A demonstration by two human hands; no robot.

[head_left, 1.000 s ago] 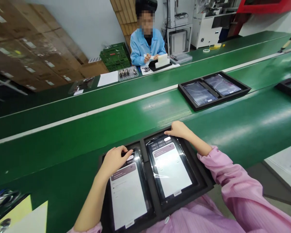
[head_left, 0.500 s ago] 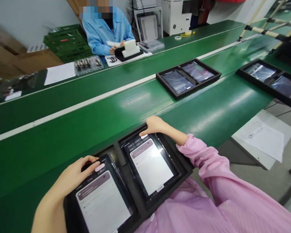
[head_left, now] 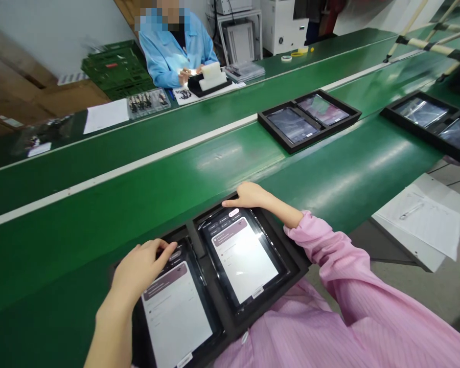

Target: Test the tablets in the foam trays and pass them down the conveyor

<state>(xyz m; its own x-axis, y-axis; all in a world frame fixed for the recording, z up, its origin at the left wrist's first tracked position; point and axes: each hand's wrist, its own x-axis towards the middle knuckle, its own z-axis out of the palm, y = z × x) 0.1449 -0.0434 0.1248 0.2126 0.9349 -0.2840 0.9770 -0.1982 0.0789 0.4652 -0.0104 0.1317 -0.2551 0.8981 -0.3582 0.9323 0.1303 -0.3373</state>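
And there they lay, left tablet (head_left: 180, 312) and right tablet (head_left: 247, 255), screens lit, side by side in the black two-bay tray (head_left: 198, 240) on the green work surface (head_left: 222, 161)! The left hand (head_left: 138, 271) arched loosely open, thumb over its screen's top; the right hand (head_left: 249, 195) curled at the far rim, grip impossible to tell. Light thumbs and a level tray looked wisest.

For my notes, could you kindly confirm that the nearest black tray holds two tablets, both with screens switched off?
Not quite: in the head view, the nearest black tray holds a left tablet and a right tablet, both lit, not switched off.
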